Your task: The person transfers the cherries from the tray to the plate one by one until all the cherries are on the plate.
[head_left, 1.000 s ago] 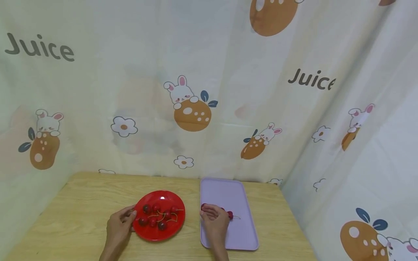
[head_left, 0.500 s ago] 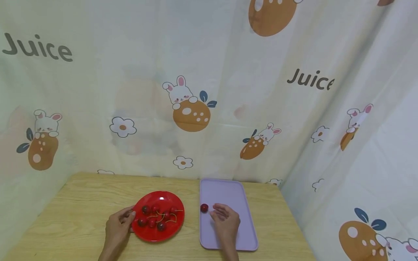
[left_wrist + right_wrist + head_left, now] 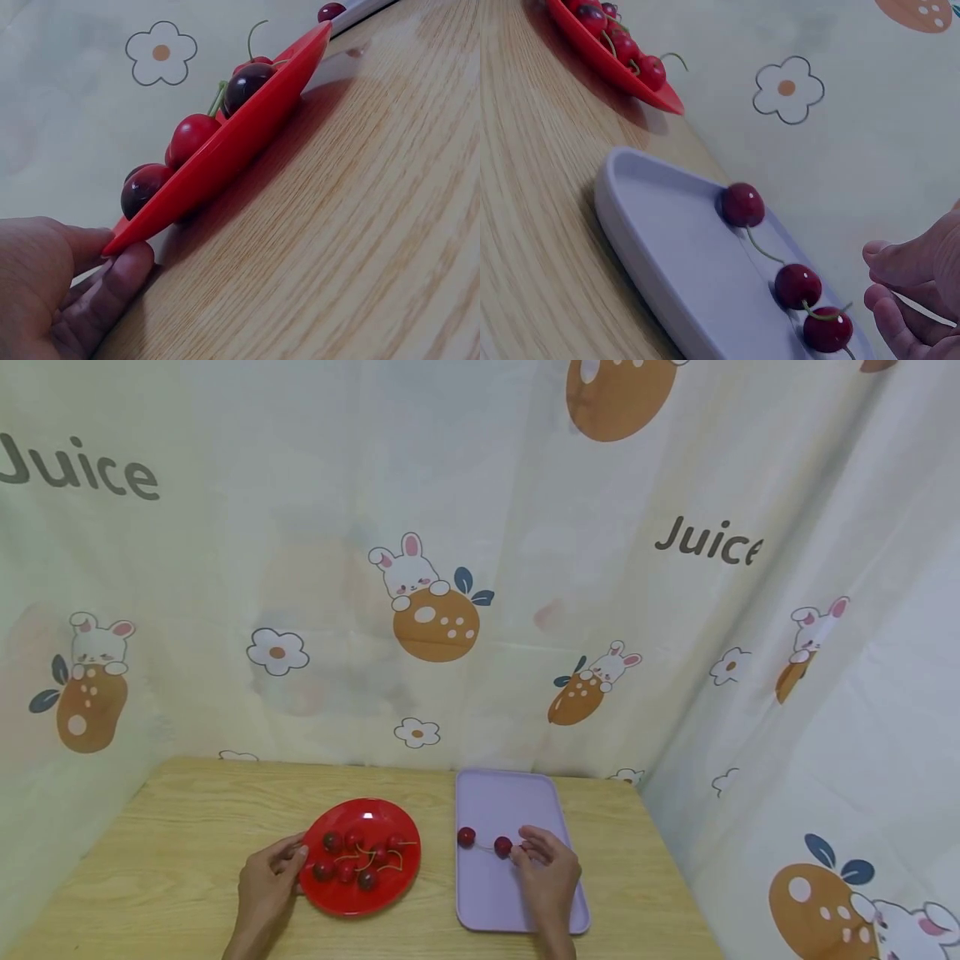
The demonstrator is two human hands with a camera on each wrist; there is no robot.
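My left hand (image 3: 267,878) pinches the left rim of a red plate (image 3: 360,906), thumb on top and fingers beneath, as the left wrist view shows. On the plate lie several red and dark cherries (image 3: 347,871), some with green stems. My right hand (image 3: 550,870) is over a lilac tray (image 3: 487,902), fingers loosely bent and nothing between them. Three cherries sit in the tray: one at its left edge (image 3: 742,204), a middle cherry (image 3: 798,286), and one nearest my right fingertips (image 3: 828,329), partly hidden by the hand in the head view.
A light wooden table (image 3: 202,827) carries the plate and tray, with a strip of wood between them. Behind and to the right hangs a pale curtain (image 3: 330,593) printed with rabbits, fruit and flowers.
My right hand has moved rightward across the tray, bringing the left and middle cherries into view. My left hand keeps its hold on the plate rim.
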